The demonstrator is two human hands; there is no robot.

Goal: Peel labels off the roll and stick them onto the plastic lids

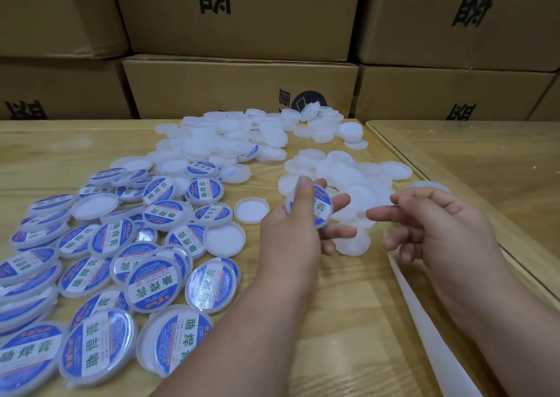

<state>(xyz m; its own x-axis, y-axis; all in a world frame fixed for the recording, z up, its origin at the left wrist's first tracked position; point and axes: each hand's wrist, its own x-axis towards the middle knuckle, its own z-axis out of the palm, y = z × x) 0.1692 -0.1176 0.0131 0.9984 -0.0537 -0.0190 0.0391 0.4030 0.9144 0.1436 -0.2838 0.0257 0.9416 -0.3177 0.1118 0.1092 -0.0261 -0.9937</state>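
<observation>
2 heaps split the wooden table (348, 321): finished lids with blue labels (151, 278) crowd the near left, while bare white lids (348, 184) lie farther off and to the right, probably so done and undone stay sorted. The left hand (291, 230) grips 1 labelled lid (321, 205) on edge, thumb pressed across its face, likely rubbing the sticker flat before dropping it on the left heap. The right hand (436, 230) holds nothing, fingers loosely curled and pointing toward the bare lids just beyond it, well placed to fetch the next blank. A white backing strip (424, 321) runs under the right forearm; the roll itself is out of sight. Stacked cardboard boxes (239, 90) wall off the table's far edge.
</observation>
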